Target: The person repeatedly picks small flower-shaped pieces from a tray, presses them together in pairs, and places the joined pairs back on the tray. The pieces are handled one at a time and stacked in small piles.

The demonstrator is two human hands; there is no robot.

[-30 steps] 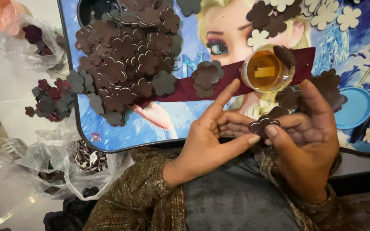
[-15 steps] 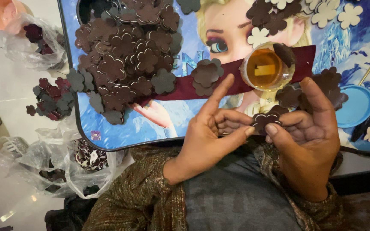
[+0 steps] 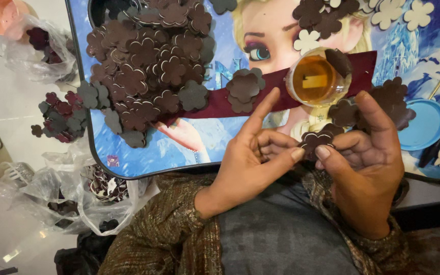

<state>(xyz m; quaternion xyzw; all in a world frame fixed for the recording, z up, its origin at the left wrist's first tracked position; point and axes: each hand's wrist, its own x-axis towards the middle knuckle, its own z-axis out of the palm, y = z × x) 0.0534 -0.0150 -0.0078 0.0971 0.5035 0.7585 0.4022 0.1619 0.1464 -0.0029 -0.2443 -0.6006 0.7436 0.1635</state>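
A blue lap table (image 3: 128, 153) printed with a cartoon figure fills most of the view, resting over the person's knees. On its left half lies a big heap of dark brown flower-shaped cutouts (image 3: 148, 66); a long maroon strip (image 3: 215, 104) runs across the middle, with a few more cutouts on it. A small clear cup of amber liquid (image 3: 315, 81) stands on the strip near its right end, and a blue lid (image 3: 426, 125) sits at the table's right edge. Clear plastic bags (image 3: 52, 188) with more cutouts lie on the pale floor to the left.

Both hands meet just below the cup — the left hand (image 3: 250, 163), forefinger stretched out, pinches with its thumb a brown flower cutout (image 3: 315, 142), and the right hand (image 3: 367, 168) closes thumb and curled fingers on the same piece.
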